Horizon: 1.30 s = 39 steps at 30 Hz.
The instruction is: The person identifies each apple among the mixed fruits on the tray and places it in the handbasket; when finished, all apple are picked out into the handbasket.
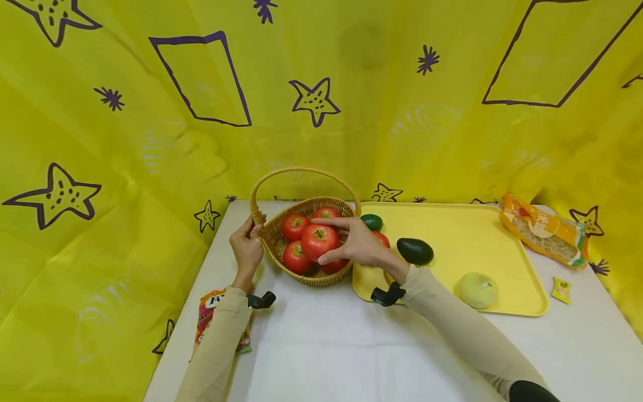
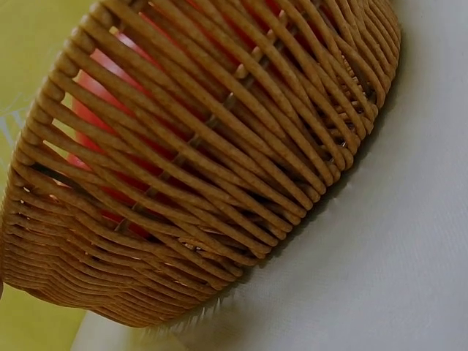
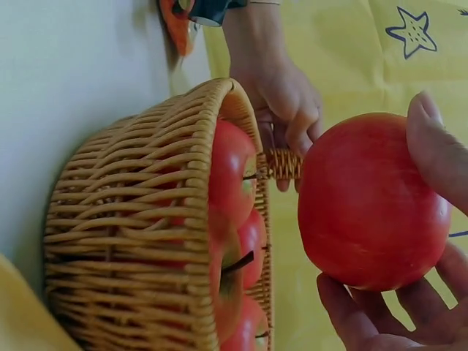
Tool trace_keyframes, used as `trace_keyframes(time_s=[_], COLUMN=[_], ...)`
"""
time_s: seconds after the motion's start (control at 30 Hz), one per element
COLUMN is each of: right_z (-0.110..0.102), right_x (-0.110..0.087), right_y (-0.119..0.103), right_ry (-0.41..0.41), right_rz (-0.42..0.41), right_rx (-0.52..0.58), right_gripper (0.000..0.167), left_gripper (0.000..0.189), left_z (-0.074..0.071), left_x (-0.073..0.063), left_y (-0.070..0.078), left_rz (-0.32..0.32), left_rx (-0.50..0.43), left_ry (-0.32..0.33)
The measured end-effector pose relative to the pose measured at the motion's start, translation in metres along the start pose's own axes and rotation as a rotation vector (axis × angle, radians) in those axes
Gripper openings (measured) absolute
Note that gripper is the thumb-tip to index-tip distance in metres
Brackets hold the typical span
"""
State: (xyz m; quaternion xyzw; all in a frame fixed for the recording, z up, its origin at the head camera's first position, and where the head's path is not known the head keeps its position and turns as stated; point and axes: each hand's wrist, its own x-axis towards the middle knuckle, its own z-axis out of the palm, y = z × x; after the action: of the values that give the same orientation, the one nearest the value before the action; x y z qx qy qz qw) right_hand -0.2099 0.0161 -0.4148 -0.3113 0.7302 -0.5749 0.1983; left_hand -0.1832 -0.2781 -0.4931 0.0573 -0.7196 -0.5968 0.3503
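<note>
My right hand (image 1: 364,243) holds a red apple (image 1: 320,243) between thumb and fingers, above a wicker basket (image 1: 317,281). In the right wrist view the held apple (image 3: 376,201) stands clear of the basket's rim. Several other red apples (image 3: 232,172) lie inside the basket. With its fingers round the base of the arched handle (image 1: 301,168), my left hand (image 1: 246,251) grips the basket's left side. The basket wall (image 2: 197,153) fills much of the left wrist view, with red showing through the weave; the left hand is outside that view.
A yellow tray (image 1: 462,218) right of the basket bears a dark avocado (image 1: 414,251), a green fruit (image 1: 372,222), a red fruit (image 1: 382,239) and a pale round fruit (image 1: 477,290). Beyond lie an orange bag (image 1: 545,231) and small yellow packet (image 1: 561,290). A red packet (image 1: 205,315) lies beneath my left forearm.
</note>
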Motion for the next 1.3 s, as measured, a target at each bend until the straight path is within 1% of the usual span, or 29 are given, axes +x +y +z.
trace_keyframes(time_s=[0.1, 0.23, 0.4, 0.47, 0.67, 0.8, 1.0, 1.17, 1.3], right_z=[0.004, 0.008, 0.014, 0.017, 0.024, 0.028, 0.037, 0.043, 0.045], right_x=[0.01, 0.027, 0.046, 0.051, 0.065, 0.074, 0.086, 0.092, 0.096], right_y=[-0.001, -0.001, 0.004, 0.006, 0.009, 0.01, 0.01, 0.008, 0.007], right_ry=[-0.013, 0.007, 0.033, 0.036, 0.064, 0.093, 0.062, 0.048, 0.036], right_rz=[-0.013, -0.026, 0.019, 0.036, 0.076, 0.101, 0.094, 0.091, 0.076], right_rx=[-0.033, -0.079, -0.075, -0.066, -0.042, -0.041, -0.088, -0.09, -0.115], right_gripper=[0.084, 0.082, 0.078, 0.077, 0.08, 0.078, 0.078, 0.079, 0.08], left_gripper=[0.037, 0.037, 0.036, 0.036, 0.035, 0.036, 0.033, 0.032, 0.03], left_z=[-0.001, 0.0, 0.002, 0.003, 0.006, 0.006, 0.003, 0.002, 0.004], left_x=[-0.002, 0.0, 0.0, -0.001, -0.007, -0.008, -0.007, -0.007, -0.008], left_y=[0.0, -0.001, 0.001, 0.007, 0.032, 0.034, 0.034, 0.037, 0.038], left_rz=[-0.015, -0.013, -0.01, -0.007, 0.002, 0.007, 0.017, 0.04, 0.056], left_rx=[0.003, 0.009, 0.013, 0.003, -0.008, -0.006, 0.019, 0.026, 0.029], left_ry=[0.008, 0.015, 0.014, 0.006, 0.003, -0.004, 0.009, -0.015, -0.013])
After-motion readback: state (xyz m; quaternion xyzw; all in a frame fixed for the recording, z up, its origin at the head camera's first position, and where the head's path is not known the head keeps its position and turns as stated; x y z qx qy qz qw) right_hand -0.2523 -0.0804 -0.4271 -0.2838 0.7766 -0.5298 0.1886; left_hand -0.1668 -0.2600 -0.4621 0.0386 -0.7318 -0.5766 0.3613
